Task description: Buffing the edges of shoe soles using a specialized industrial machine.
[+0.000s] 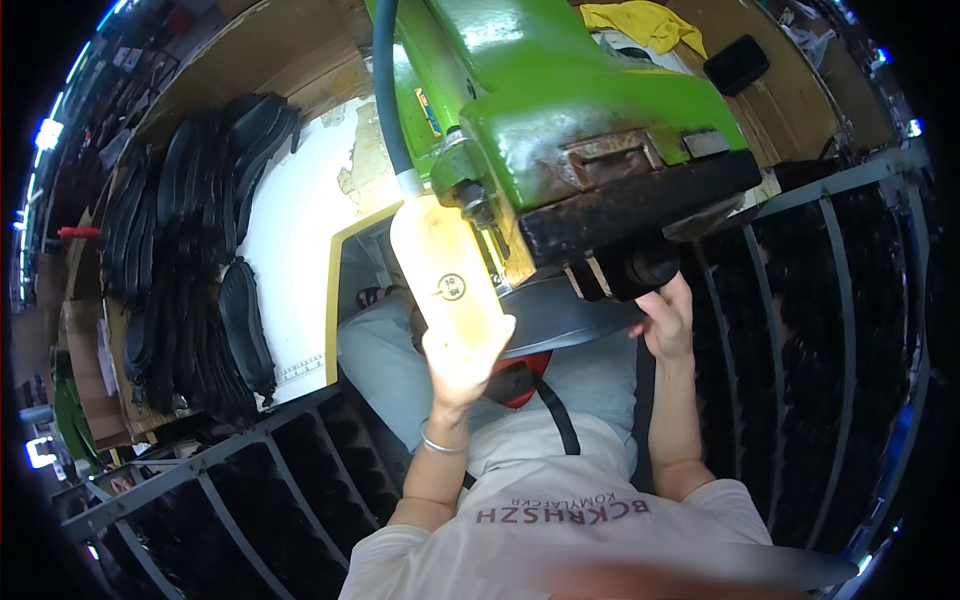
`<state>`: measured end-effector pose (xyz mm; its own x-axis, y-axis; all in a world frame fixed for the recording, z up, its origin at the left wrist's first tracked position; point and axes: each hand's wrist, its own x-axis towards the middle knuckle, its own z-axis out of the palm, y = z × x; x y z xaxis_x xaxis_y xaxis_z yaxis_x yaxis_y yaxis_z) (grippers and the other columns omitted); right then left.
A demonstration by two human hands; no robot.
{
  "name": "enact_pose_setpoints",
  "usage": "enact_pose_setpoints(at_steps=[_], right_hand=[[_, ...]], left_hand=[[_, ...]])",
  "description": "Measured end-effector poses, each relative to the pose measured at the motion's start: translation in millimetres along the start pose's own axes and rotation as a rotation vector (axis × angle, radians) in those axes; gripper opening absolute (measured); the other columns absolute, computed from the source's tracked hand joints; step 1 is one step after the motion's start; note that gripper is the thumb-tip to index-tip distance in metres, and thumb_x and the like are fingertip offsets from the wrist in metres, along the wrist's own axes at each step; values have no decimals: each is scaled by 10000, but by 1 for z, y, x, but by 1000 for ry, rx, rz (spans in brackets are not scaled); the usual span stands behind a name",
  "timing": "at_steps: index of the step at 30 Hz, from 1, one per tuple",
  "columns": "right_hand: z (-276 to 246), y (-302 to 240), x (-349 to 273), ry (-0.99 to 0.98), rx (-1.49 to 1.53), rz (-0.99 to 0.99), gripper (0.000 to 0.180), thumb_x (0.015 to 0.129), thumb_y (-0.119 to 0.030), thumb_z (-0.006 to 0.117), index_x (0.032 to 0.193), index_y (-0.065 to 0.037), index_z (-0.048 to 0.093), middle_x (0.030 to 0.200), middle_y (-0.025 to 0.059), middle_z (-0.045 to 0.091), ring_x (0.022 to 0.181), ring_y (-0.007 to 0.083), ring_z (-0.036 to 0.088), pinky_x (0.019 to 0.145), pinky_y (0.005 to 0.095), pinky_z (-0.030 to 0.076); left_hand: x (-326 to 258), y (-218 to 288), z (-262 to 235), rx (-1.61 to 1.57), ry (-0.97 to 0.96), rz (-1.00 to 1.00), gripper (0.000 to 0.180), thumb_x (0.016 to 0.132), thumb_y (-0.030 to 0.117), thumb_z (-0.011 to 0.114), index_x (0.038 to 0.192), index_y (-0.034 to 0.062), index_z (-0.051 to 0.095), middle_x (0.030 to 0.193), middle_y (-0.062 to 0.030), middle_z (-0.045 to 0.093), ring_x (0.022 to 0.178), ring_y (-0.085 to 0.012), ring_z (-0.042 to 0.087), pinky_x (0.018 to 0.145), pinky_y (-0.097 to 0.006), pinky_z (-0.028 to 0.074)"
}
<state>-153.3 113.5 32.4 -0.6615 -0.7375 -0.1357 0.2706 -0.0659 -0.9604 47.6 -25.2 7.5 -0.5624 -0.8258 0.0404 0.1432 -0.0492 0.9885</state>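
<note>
Head view: left hand [462, 362] has its fingers wrapped round the bottle [447, 275] at centre; right hand [668, 318], at 3 o'clock, pinches the sheet [560, 315] under the green press [560, 120], which could catch those fingertips if it drops

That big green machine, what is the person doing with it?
A person sits at the green machine, working right under its dark head. The left hand is up against a pale plastic bottle that hangs from a blue hose. The right hand reaches up to the black part under the machine. A dark sheet lies between the hands. Stacks of black shoe pieces sit to the left.
</note>
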Motion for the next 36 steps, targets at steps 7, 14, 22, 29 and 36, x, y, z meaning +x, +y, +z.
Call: enact_pose_setpoints(at_steps=[7,14,22,29,36], right_hand=[[42,9,11,-244,-68,-40,298,829,-87,608,1068,9,457,739,15,563,522,12,466,427,145,361],[75,6,16,-315,-150,-54,449,777,58,634,1180,33,439,1004,68,603,765,62,583,609,177,483],[89,6,20,-126,-177,-155,493,684,30,764,1084,39,475,817,42,640,670,54,588,602,196,487],[-21,-55,15,584,-272,-369,271,862,-77,575,1114,-16,493,679,-1,529,480,53,479,373,189,388],[-85,-1,96,574,566,-330,580,857,-23,514,1362,-67,232,944,187,519,709,308,631,609,401,570]], left_hand=[[-3,21,-31,-63,208,50,178,791,-3,619,951,-56,562,857,-70,607,796,-128,576,761,-240,452],[-37,-7,-64,-12,119,-105,205,761,-60,672,806,32,495,769,1,541,669,-38,451,602,-173,375],[-63,-39,9,111,-159,-252,285,755,4,728,1011,-25,606,891,-28,650,777,-62,584,690,-210,482],[-11,17,-115,1103,617,261,373,806,69,648,1156,-15,553,1151,-151,584,999,-252,570,857,-358,452],[-11,-19,-247,1770,810,-78,482,845,372,605,1230,89,536,1298,-210,447,1193,-378,400,968,-481,341]])
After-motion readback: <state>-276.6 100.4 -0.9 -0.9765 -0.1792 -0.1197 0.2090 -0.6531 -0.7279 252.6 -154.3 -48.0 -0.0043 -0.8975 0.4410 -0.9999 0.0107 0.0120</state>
